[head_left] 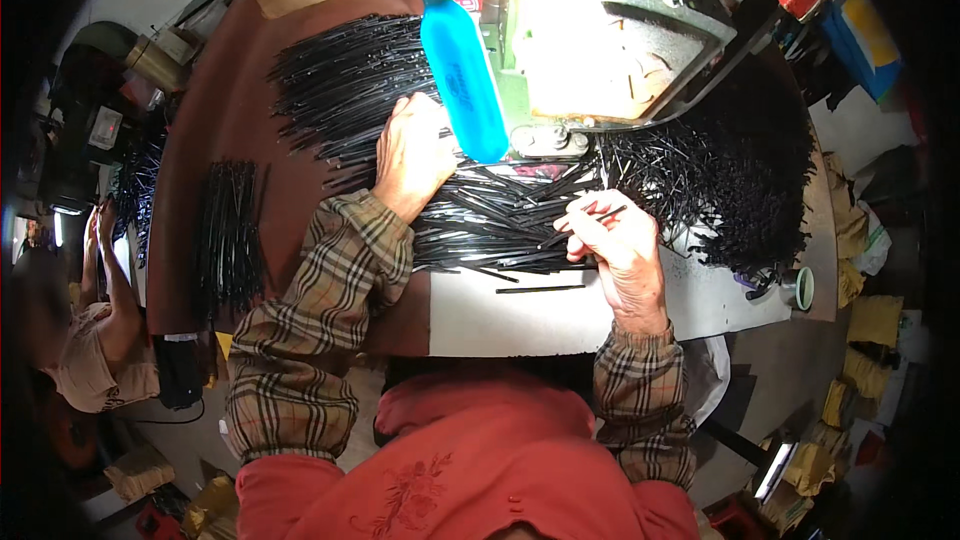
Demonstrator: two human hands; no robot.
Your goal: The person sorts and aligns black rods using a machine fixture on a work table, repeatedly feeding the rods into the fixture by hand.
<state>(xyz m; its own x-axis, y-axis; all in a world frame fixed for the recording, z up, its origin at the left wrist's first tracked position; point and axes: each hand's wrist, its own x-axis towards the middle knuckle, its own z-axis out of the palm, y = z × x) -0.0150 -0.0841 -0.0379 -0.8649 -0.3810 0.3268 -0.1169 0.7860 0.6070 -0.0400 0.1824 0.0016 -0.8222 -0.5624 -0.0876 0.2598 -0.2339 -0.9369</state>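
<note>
My right hand [618, 252] pinches a thin black strip [608, 214] between thumb and fingers, over the right end of a pile of loose black strips [490, 225]. My left hand [410, 158] is at the left side of the machine [630, 50], beside a large bundle of black strips [345, 90]. Glare and a blue, paddle-shaped part [464, 80] cover its fingertips, so its grip cannot be made out. One single strip [540, 289] lies apart on the white sheet [480, 320] near the front edge.
A smaller bundle of black strips [230, 235] lies on the brown table [200, 130] at the left. Tangled black strips [755, 180] heap up at the right, near a small green-rimmed cup [804, 288]. Another person's arm [118, 290] shows at far left.
</note>
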